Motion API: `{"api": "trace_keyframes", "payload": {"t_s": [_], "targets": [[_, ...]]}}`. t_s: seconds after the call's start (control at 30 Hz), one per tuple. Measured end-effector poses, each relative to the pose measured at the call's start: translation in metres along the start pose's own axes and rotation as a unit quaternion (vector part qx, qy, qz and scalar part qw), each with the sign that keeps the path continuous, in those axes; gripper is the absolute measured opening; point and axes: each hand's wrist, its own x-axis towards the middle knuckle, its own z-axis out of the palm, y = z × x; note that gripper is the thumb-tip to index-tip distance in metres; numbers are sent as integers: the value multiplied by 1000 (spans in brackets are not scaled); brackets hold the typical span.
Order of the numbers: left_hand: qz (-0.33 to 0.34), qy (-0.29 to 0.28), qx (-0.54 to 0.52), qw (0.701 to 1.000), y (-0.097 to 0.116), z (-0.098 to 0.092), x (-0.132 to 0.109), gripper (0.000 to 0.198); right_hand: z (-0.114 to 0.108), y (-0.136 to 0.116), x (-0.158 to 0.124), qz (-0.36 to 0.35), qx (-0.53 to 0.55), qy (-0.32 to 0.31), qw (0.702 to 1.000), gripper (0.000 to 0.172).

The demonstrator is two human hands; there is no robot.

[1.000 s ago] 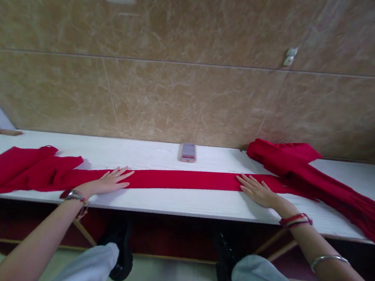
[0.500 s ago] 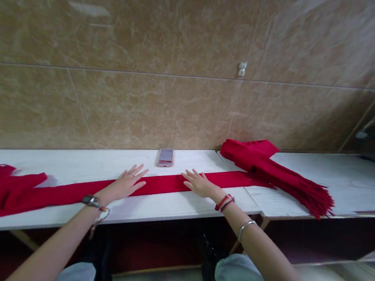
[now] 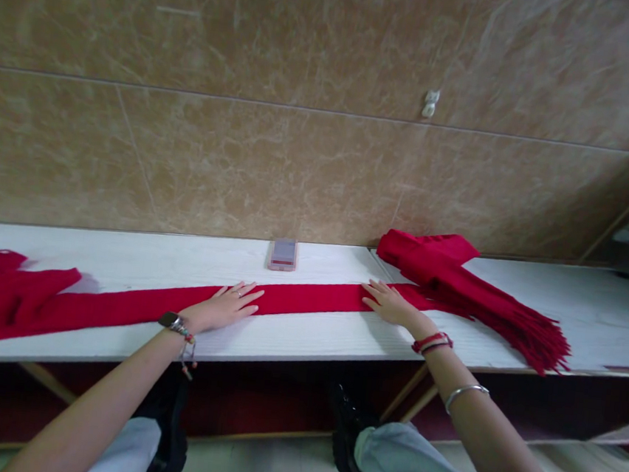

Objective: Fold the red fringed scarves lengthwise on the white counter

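A long red scarf (image 3: 308,298) lies in a flat, narrow band along the white bench top. My left hand (image 3: 224,307) rests on the band left of the middle, fingers spread. Farther right, my right hand (image 3: 391,304) lies palm down on the same band, its fingers stretched out. Neither hand grips the cloth. At the left end the fabric is bunched in loose folds. On the right, a folded length of red fabric with a fringe (image 3: 543,340) lies across the band; whether it is the same piece I cannot tell.
A phone (image 3: 283,254) lies behind the scarf, near the tiled wall (image 3: 215,167). A small white figure (image 3: 430,103) is fixed to the wall. The white bench top (image 3: 293,341) has open compartments below its front edge. My shoes and legs show underneath.
My right hand has slid to the right along the band, widening the gap between my hands. My left hand stays on the scarf. The view has tilted slightly.
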Motion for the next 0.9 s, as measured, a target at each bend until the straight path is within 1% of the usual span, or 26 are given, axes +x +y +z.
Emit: {"api": "trace_keyframes", "payload": {"t_s": [0.07,0.13,0.2,0.27,0.33,0.43,0.5,0.6,0.63,0.7,0.77,0.83,0.9], "targets": [[-12,-5,13,1000,4,-5,4,49,-15,-15,4,-54,11,3,998,49],[-15,4,37,999,9,-9,10,45,-31,-27,5,-108,18,-3,994,49],[-1,18,50,999,16,-11,19,44,-43,-32,1,-111,8,-9,994,48],[30,23,40,998,28,-12,32,47,-48,-32,-6,-85,-10,-14,996,46],[74,29,18,997,44,-14,51,50,-46,-29,-13,-63,-26,-16,998,42],[128,43,-16,991,75,-20,90,47,-39,-26,-19,-56,-44,-8,997,37],[121,39,-48,991,94,-27,118,47,-36,-26,-19,-60,-53,2,997,36],[85,3,-89,992,113,-37,152,43,-36,-27,-18,-74,-62,13,995,32],[81,-14,-95,992,116,-40,160,38,-37,-28,-17,-78,-64,17,995,31],[96,-47,-110,988,117,-44,170,30,-37,-29,-17,-81,-64,26,994,29],[117,-73,-155,978,113,-47,174,29,-37,-29,-17,-74,-64,39,994,28],[125,-79,-210,967,109,-48,174,28,-35,-29,-17,-51,-69,59,995,28],[113,-73,-243,961,107,-48,172,30,-33,-29,-16,-22,-75,79,994,27]]}}
